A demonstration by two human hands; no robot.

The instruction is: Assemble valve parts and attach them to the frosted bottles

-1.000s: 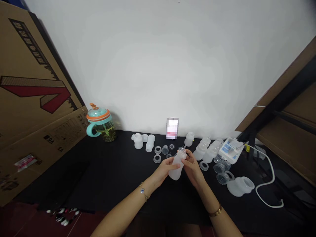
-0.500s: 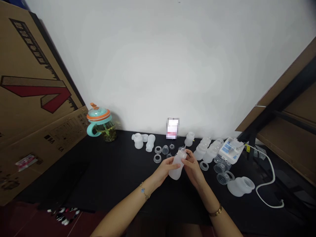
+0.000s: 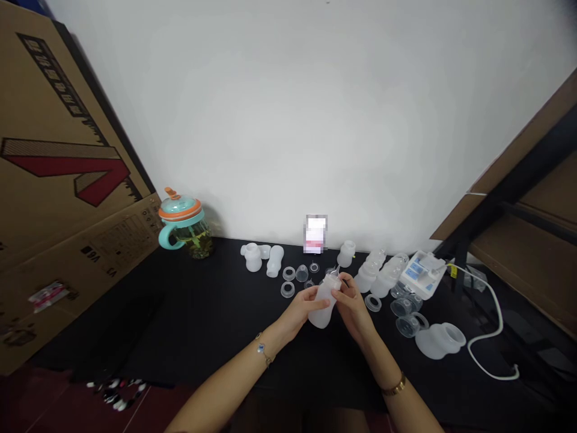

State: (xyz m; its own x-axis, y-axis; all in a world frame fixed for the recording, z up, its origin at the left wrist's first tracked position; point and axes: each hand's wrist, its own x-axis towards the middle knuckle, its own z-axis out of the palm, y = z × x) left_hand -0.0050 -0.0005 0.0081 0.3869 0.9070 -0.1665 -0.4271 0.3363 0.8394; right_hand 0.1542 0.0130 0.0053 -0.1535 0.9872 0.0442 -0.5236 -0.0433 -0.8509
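Observation:
Above the front half of the black table, a frosted white feeding bottle [image 3: 321,308] is tilted with its clear pointed top away from me. My left hand [image 3: 305,307] is closed around its body from the left. On the other side, my right hand [image 3: 353,300] pinches the ring at the bottle's neck with thumb and fingers. Just beyond the hands lie clear rings [image 3: 287,290], a small clear cap [image 3: 302,273] and a round piece with a pointed tip [image 3: 314,267]. Another ring [image 3: 372,302] rests right of my right hand.
A frosted jar-shaped bottle [image 3: 439,341], clear cups [image 3: 407,326] and a white boxy device [image 3: 424,275] with a white cable [image 3: 493,331] lie to the right. A lidded glass jug [image 3: 198,240] stands left, beside a large carton [image 3: 67,180]. A lit screen [image 3: 315,234] leans against the wall.

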